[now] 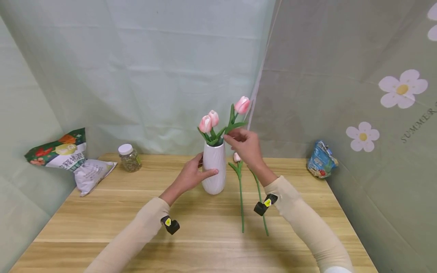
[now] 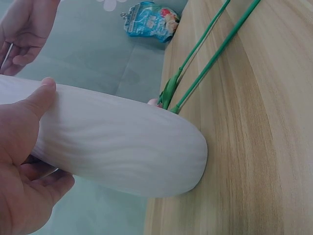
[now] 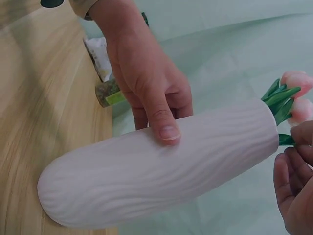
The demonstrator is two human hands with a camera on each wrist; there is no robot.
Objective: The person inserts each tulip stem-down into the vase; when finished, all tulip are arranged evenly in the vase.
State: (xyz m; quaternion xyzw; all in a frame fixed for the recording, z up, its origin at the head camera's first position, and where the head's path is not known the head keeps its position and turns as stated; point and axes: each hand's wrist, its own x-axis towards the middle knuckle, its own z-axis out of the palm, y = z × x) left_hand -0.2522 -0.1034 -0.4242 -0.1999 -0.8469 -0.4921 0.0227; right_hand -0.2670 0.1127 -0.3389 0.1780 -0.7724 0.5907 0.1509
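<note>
A white ribbed vase [image 1: 214,170] stands upright on the table, two pink tulips [image 1: 209,121] leaning from its mouth. My left hand [image 1: 192,174] grips its side, the thumb across the front and the fingers behind, as the right wrist view also shows. At the rim my right hand [image 1: 246,146] pinches a third pink tulip [image 1: 242,105] low on its green stem; its head rises to the right of the other two. In the right wrist view, green leaf [image 3: 286,140] shows between those fingertips and the vase mouth. The stem's lower end is hidden.
Right of the vase, two more tulip stems [image 1: 241,201] lie on the wooden table [image 1: 191,235], one partly behind my right forearm. A lidded jar [image 1: 129,158] and a printed bag [image 1: 68,155] stand back left; a blue pouch [image 1: 321,159] is at the right edge. Cloth hangs behind.
</note>
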